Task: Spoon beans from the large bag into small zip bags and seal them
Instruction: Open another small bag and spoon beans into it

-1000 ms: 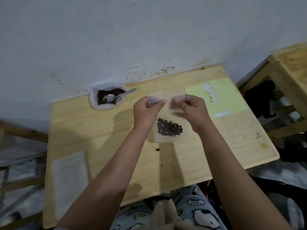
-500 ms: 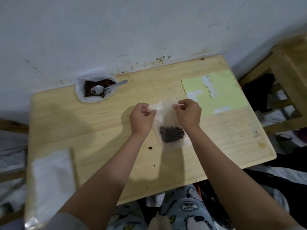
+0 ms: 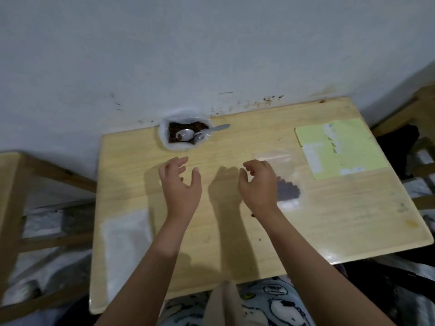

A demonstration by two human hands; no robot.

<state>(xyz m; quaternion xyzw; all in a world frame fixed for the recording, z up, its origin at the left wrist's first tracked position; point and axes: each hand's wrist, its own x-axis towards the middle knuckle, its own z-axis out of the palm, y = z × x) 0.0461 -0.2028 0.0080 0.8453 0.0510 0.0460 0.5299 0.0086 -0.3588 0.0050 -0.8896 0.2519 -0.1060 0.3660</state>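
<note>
Two bare hands, clear crinkled zip bag [image 3: 282, 175]

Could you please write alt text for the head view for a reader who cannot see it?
Both hands, left hand and right hand, hover open over a wooden table, holding nothing. A small zip bag of dark beans lies flat beside the right hand; the large bag, with a spoon in it, stands by the wall.

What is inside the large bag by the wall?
The large bag holds dark beans with a metal spoon resting on them, handle over the rim. Anything beneath the beans is hidden.
</note>
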